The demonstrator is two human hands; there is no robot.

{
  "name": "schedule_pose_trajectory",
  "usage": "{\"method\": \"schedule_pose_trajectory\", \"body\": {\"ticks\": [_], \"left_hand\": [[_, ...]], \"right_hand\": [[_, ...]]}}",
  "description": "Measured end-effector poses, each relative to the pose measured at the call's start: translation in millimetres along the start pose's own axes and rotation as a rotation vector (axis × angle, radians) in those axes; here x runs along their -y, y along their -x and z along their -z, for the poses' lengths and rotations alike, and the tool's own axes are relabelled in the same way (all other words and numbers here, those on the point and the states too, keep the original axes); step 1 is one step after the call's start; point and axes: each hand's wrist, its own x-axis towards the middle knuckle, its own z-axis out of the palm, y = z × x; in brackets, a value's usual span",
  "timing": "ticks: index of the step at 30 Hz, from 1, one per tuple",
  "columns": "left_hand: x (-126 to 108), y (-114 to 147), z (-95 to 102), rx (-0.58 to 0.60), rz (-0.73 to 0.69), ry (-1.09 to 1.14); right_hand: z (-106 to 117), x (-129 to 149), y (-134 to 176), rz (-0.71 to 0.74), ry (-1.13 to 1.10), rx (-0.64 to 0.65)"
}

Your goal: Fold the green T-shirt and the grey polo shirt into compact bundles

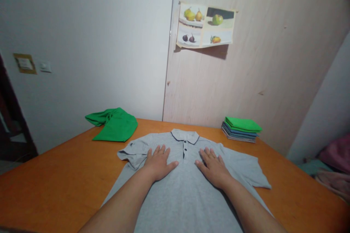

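Observation:
A grey polo shirt (183,193) lies face up on the table, its collar towards the wall and its short sleeves out to both sides. Flat on its chest, left of the dark-buttoned placket, rests my left hand (160,164) with fingers spread. My right hand (213,167) lies likewise on the other side of the buttons, palm down, fingers stretched out. Neither hand grips the fabric. The left sleeve in view is a little rumpled and has a small dark mark. The shirt's lower hem is outside the picture.
The orange-brown table (54,185) meets the wall at the back. A crumpled green cloth (117,125) lies at the back left. At the back right stands a stack of folded cloths (240,131), bright green on top. A fruit poster (205,25) hangs above.

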Motion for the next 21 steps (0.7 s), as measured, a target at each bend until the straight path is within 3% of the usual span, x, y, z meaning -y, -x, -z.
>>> {"method": "schedule_pose_trajectory", "body": {"ticks": [4, 9, 14, 21], "left_hand": [[-11.5, 6.2, 3.1, -0.026, -0.168, 0.049], [-33.4, 12.6, 1.8, -0.017, -0.430, 0.117], [-36.1, 11.7, -5.6, 0.079, -0.461, 0.101], [-30.5, 9.3, -8.1, 0.053, -0.475, 0.132]], "right_hand": [[0.4, 4.0, 2.1, 0.058, -0.004, 0.074], [0.7, 4.6, 3.5, 0.058, -0.008, 0.052], [2.1, 4.6, 3.4, 0.085, -0.005, 0.089], [0.3, -0.8, -2.5, -0.048, 0.005, 0.058]]}}
